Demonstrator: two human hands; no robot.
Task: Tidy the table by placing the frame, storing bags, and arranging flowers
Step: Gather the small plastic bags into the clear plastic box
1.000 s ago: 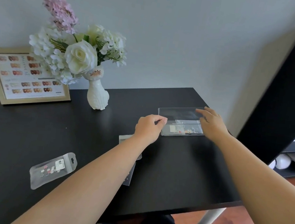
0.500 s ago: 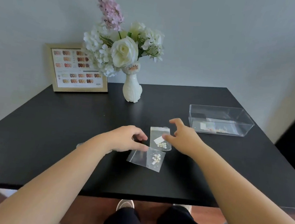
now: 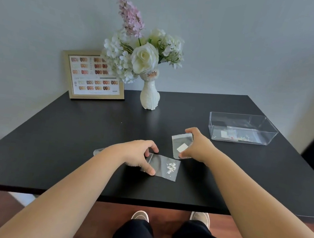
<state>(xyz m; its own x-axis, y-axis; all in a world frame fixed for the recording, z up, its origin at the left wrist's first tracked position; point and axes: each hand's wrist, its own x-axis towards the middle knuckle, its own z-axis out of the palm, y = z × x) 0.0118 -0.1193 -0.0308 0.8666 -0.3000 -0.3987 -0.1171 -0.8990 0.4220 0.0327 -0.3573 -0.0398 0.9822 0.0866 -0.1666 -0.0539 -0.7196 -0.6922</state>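
Two small clear plastic zip bags lie left of the clear rectangular plastic box (image 3: 243,128) on the black table (image 3: 72,129). The right hand (image 3: 198,147), nearer the box, pinches the upright bag with a white label (image 3: 180,147) by its edges; the left hand (image 3: 138,154) pinches the sideways bag of white beads (image 3: 163,167), long axis pointing boxward. Half a second ago both hands only hovered, ungripping.

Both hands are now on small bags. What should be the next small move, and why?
Probably lift both bags toward the clear box. The left hand pinches the bag with white bits, the right hand grips the labelled bag, and the box already holds bags.
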